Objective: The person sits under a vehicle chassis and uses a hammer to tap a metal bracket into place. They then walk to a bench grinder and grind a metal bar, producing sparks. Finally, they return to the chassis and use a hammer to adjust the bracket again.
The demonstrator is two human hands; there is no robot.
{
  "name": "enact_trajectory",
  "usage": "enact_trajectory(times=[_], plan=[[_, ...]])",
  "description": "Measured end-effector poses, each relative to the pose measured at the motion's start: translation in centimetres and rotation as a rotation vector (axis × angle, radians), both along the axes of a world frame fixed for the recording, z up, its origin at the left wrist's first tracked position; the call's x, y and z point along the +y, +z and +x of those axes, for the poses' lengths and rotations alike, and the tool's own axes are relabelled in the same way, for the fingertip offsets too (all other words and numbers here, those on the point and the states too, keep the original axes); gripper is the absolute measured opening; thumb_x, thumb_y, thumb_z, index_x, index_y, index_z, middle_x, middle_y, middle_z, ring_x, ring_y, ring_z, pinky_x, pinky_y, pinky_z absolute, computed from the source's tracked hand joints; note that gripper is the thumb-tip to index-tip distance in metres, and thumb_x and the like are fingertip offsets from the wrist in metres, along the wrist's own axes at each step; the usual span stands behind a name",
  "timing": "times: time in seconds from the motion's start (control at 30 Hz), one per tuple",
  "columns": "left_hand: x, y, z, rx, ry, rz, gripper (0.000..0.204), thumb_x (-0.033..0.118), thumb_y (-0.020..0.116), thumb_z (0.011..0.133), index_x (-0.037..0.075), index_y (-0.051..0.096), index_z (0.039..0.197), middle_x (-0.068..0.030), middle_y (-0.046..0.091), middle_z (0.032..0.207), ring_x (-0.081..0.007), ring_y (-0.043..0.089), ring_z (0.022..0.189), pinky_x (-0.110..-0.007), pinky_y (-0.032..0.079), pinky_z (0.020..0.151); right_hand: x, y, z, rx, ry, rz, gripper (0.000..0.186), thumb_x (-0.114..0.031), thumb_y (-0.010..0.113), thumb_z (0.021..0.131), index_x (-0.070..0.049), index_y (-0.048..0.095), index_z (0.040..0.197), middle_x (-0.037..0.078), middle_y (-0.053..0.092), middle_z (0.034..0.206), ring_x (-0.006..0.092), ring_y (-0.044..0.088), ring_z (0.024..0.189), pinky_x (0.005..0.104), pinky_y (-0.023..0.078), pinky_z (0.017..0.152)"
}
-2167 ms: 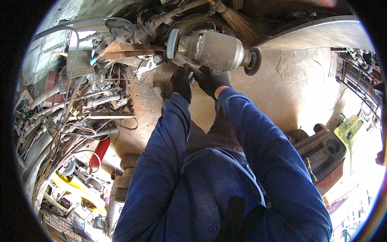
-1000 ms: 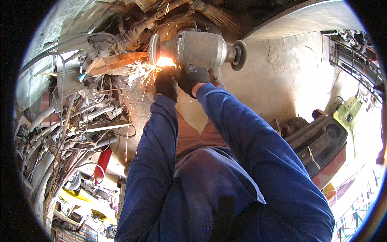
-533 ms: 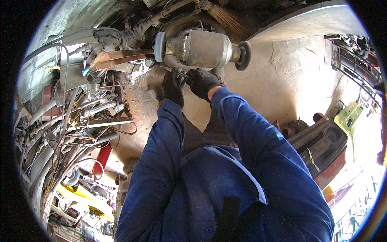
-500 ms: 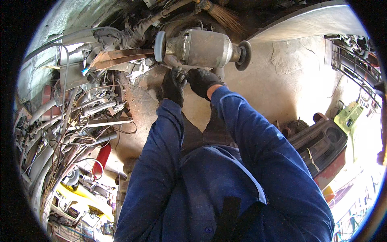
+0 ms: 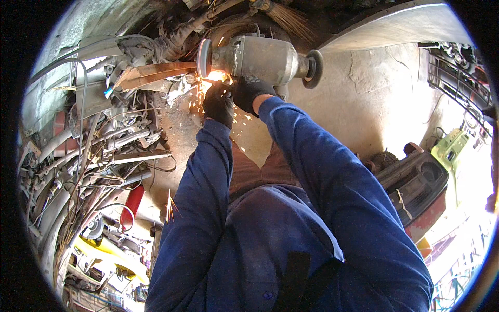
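Observation:
A double-ended bench grinder with a dull metal body stands in front of me. Orange sparks spray from the lower edge of its left grinding wheel and fall past my hands. My left hand, in a black glove, is closed just below that wheel. Close beside it, my right hand, gloved too, is closed under the grinder's body. Something small is pressed to the wheel between them, but the gloves and glare hide what it is. The right wheel is untouched.
Metal rods, pipes and cables lie heaped at the left, with a red cylinder below. A rusty metal strip juts toward the left wheel. A straw broom lies behind the grinder. A dark, grimy bin stands at the right.
Both hands have moved up and slightly left, to the left wheel's lower edge. Sparks now fly there; before, a small metal piece showed between the gloves, away from the wheel.

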State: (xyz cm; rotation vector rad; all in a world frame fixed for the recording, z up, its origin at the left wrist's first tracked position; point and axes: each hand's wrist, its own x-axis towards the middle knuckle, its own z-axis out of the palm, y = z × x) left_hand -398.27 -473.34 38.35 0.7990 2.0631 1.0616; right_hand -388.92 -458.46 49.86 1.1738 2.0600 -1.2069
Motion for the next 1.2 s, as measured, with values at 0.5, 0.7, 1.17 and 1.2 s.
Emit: enact_trajectory(times=[0.5, 0.7, 1.17, 1.2], plan=[[2.1, 6.2, -0.5, 0.339, -0.297, -0.139, 0.013, 0.013, 0.074, 0.094, 0.010, 0.073, 0.107, -0.0127, 0.073, 0.108, -0.0347, 0.069, 0.103, -0.044, 0.056, 0.090, -0.5, 0.5, 0.9, 0.070, -0.007, 0.077, 0.040, -0.035, 0.051, 0.102, -0.009, 0.078, 0.117, 0.023, 0.076, 0.114, 0.0427, 0.073, 0.107, 0.0513, 0.057, 0.093], [1.9, 5.9, -0.9, 0.610, -0.443, -0.050, 0.019, 0.013, 0.074, 0.091, 0.011, 0.074, 0.110, -0.0128, 0.073, 0.106, -0.0350, 0.069, 0.099, -0.045, 0.055, 0.090, -0.3, 1.1, 0.9, 0.054, -0.040, 0.052, 0.045, -0.039, 0.049, 0.103, -0.006, 0.077, 0.117, 0.026, 0.075, 0.115, 0.0447, 0.072, 0.108, 0.0523, 0.056, 0.095], [0.5, 3.5, -1.1, 0.440, -0.302, -0.012, 0.027, 0.005, 0.069, 0.092, 0.009, 0.070, 0.119, -0.0148, 0.074, 0.117, -0.0354, 0.068, 0.114, -0.045, 0.054, 0.102, -0.4, 1.0, 0.5, 0.074, -0.020, 0.094, 0.047, -0.045, 0.054, 0.100, -0.008, 0.077, 0.116, 0.023, 0.076, 0.115, 0.0423, 0.073, 0.107, 0.0509, 0.056, 0.094], [0.5, 3.4, -1.3, 0.413, -0.301, -0.045, 0.027, 0.004, 0.069, 0.092, 0.009, 0.071, 0.118, -0.0150, 0.074, 0.118, -0.0354, 0.068, 0.116, -0.045, 0.053, 0.103, -0.4, 1.0, 0.3, 0.059, -0.004, 0.093, 0.047, -0.045, 0.054, 0.100, -0.008, 0.077, 0.116, 0.023, 0.076, 0.115, 0.0423, 0.073, 0.108, 0.0508, 0.056, 0.094]])
